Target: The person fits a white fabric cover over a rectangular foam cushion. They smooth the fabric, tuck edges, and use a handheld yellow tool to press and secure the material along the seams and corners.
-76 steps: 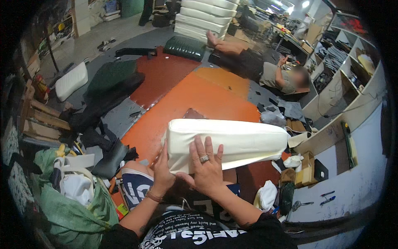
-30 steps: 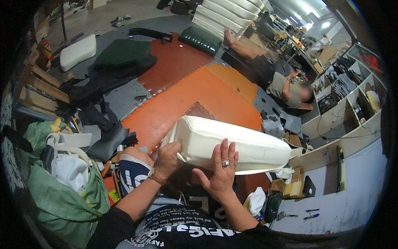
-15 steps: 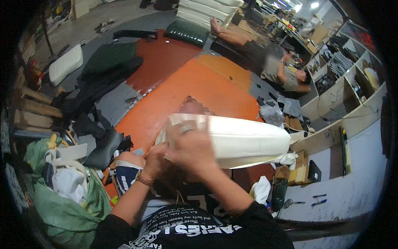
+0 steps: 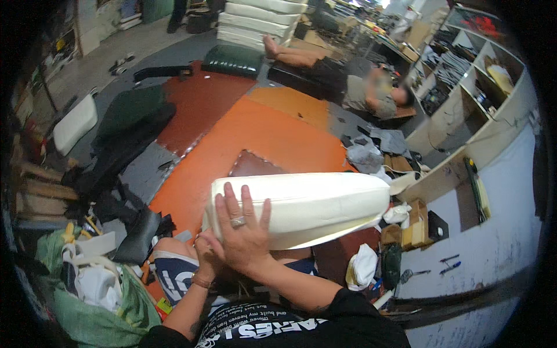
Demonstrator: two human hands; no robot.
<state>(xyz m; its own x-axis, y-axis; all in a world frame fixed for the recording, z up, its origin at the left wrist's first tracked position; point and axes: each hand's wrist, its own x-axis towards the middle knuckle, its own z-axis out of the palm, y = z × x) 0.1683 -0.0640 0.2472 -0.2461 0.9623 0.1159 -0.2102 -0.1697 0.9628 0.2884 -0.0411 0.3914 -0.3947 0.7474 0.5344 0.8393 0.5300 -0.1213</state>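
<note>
White cushion [image 4: 325,203] seems steadied by my flat, spread right hand [image 4: 243,232], while my left hand [image 4: 208,255], grip unclear, meets its seven-o'clock corner.

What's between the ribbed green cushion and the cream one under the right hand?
Head view: red-brown sheeting, then orange sheeting, then a brown patch nearest the cream cushion.

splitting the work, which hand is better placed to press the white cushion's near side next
Probably the right hand, spread against the white cushion; the left hand is lower, near the cushion's left end.
</note>
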